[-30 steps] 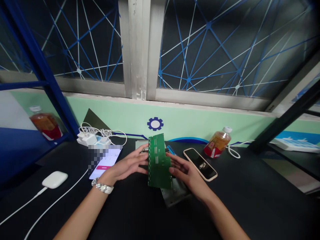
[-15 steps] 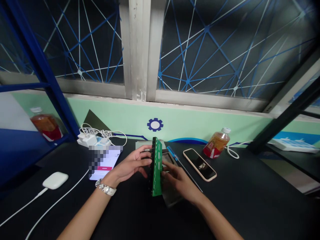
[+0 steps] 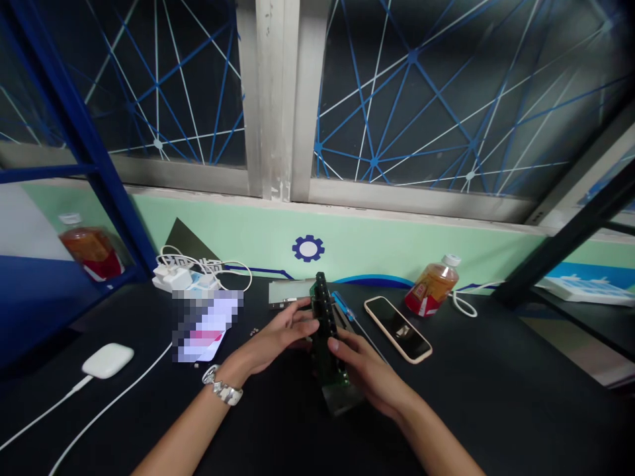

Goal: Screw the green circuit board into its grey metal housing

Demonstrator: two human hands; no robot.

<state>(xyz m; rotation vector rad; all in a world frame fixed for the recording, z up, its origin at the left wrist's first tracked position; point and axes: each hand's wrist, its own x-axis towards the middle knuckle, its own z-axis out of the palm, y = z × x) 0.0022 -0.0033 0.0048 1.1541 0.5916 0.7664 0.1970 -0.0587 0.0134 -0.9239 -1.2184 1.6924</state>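
Observation:
A circuit board (image 3: 325, 324) stands on edge at the centre, its dark component side facing up toward me and some green showing along its edges. My left hand (image 3: 285, 330) grips it from the left, thumb on the dark face. From the right, my right hand (image 3: 372, 373) holds its lower part, thumb on top and fingers hidden behind. Under the board's near end lies a dull flat plate (image 3: 342, 400), partly covered. A blue-handled screwdriver (image 3: 343, 306) rests just beyond my right hand. Behind the board is a pale grey flat piece (image 3: 292, 291).
A phone in a light case (image 3: 398, 330) and a drink bottle (image 3: 431, 289) are on the right. Leftward are a lit phone (image 3: 208, 336), a white earbud case (image 3: 108, 361) on a cable, and a power strip (image 3: 173, 277). Small bits (image 3: 254, 332) lie near my left hand.
The board has turned, so its dark component side now shows instead of the green face. My right hand has closed onto it, and my left hand has shifted slightly right.

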